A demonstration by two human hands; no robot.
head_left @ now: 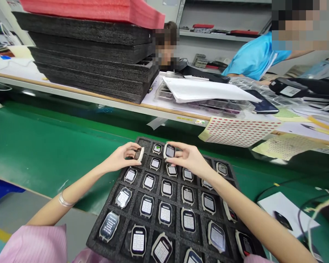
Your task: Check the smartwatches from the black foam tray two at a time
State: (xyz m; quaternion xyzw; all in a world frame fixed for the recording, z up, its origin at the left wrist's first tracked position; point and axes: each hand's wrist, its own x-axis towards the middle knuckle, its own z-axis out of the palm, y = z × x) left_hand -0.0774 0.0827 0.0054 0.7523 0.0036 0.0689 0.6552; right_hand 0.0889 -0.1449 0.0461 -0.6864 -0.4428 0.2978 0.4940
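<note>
A black foam tray (120,204) with square pockets lies in front of me, holding several smartwatch bodies without straps, most with lit screens. At its far left corner my left hand (128,155) pinches one smartwatch (139,154) by its edges, tilted so the screen faces sideways. My right hand (188,157) grips another smartwatch (170,151) between thumb and fingers, its screen turned up toward me, just above the far row. Between the two hands a watch with a green patch on its screen (157,148) sits in its pocket. My right forearm hides part of the tray's right side.
A tall stack of black foam trays (93,54) topped by red foam (98,12) stands on the raised shelf (150,109). Papers (208,89) and a phone (263,102) lie there too. Cables and a white sheet (282,208) are at right. Two people sit beyond the shelf.
</note>
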